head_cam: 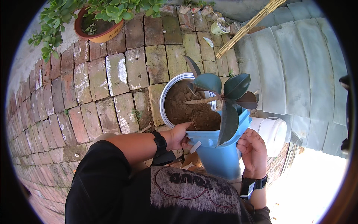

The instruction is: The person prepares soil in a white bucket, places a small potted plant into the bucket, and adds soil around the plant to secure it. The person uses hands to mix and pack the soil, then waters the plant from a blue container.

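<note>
A blue plastic planter [219,159] is held tilted in front of me, its mouth over a white bucket [163,103] with blue stripes at the rim. My left hand [179,136] grips the planter's left rim, its thumb near the soil. On the other side, my right hand [253,149] holds the planter just below the rim. Brown soil [202,119] shows at the planter's mouth and in the bucket; I cannot tell where one mass ends. A rubber plant [230,117] with dark, glossy leaves leans over the planter, its pale stem [200,101] lying nearly sideways.
A white plastic pail [272,134] is right of the planter. A bundle of thin canes [249,26] leans near grey sheeting [293,70]. A succulent overhangs a terracotta-coloured pot [107,35] at upper left. Small pots [220,27] stand at the back on brick paving [117,74].
</note>
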Demonstrator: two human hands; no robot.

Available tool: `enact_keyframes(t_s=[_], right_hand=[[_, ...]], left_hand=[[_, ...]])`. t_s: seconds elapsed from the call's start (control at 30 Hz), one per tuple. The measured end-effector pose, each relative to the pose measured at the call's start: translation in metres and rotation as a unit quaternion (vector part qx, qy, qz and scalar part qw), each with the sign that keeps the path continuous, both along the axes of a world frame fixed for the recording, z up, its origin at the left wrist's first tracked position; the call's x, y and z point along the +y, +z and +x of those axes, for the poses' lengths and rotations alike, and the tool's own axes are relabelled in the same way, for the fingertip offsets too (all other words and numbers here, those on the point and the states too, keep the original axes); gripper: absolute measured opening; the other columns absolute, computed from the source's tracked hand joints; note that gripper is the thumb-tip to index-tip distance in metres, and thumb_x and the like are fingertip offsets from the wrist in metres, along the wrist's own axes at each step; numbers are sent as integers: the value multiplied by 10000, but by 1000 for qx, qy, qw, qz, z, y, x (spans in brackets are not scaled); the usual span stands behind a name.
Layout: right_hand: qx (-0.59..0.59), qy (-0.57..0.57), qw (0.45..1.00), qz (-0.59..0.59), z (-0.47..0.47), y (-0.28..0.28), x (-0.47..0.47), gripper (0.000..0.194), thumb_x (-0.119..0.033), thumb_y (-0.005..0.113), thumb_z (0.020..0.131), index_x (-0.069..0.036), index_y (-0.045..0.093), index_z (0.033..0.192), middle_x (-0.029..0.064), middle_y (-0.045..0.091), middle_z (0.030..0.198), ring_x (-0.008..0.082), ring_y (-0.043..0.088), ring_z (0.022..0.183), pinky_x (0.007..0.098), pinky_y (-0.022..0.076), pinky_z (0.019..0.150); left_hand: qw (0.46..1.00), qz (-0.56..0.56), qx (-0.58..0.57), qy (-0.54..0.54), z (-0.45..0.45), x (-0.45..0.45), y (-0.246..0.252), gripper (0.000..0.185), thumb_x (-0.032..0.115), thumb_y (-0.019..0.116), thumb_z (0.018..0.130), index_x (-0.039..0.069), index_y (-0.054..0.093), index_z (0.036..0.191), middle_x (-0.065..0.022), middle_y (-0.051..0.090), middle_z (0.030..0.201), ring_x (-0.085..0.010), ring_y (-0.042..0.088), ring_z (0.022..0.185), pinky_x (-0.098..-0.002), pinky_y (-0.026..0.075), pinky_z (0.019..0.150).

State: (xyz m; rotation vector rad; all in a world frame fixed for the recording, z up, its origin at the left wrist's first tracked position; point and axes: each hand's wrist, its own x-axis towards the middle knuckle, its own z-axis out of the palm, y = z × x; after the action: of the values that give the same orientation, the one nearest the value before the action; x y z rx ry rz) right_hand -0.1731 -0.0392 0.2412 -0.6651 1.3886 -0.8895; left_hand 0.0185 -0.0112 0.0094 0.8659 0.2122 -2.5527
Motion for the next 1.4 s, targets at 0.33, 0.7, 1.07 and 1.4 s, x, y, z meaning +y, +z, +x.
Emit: enact_keyframes(t_s=[0.33, 0.7, 1.07, 1.4], right_hand=[[-11, -7, 1000, 4, -11, -8, 7, 135, -48, 555, 975, 32, 622, 1061, 125, 730, 914, 180, 739, 777, 297, 633, 731], [20, -12, 1000, -1, -4, 0, 4, 131, -64, 555, 973, 23, 611, 1052, 135, 731, 923, 187, 740, 772, 297, 634, 725], [37, -31, 999, 10, -28, -16, 11, 119, -136, 596, 995, -19, 620, 992, 77, 702, 797, 155, 699, 649, 281, 614, 628], [127, -4, 991, 47, -79, -29, 42, 398, -422, 581, 1023, -25, 587, 1042, 29, 640, 732, 112, 631, 570, 254, 563, 531]], left_hand=[[999, 27, -14, -25, -11, 6, -14, 520, 523, 308, 1032, 120, 637, 1018, -65, 658, 857, -146, 439, 590, -261, 262, 455], [999, 10, 13, -31, -15, 4, -13, 471, 544, 332, 1032, 170, 613, 1080, -3, 665, 889, -125, 478, 621, -261, 255, 459], [997, -28, -63, 24, -12, 1, -3, 455, 533, 349, 1046, 164, 609, 1097, -28, 655, 845, -163, 515, 627, -283, 296, 468], [971, -193, -135, -50, -30, 11, 15, 504, 502, 278, 1085, 137, 578, 1260, -19, 647, 885, -144, 550, 608, -278, 456, 525]])
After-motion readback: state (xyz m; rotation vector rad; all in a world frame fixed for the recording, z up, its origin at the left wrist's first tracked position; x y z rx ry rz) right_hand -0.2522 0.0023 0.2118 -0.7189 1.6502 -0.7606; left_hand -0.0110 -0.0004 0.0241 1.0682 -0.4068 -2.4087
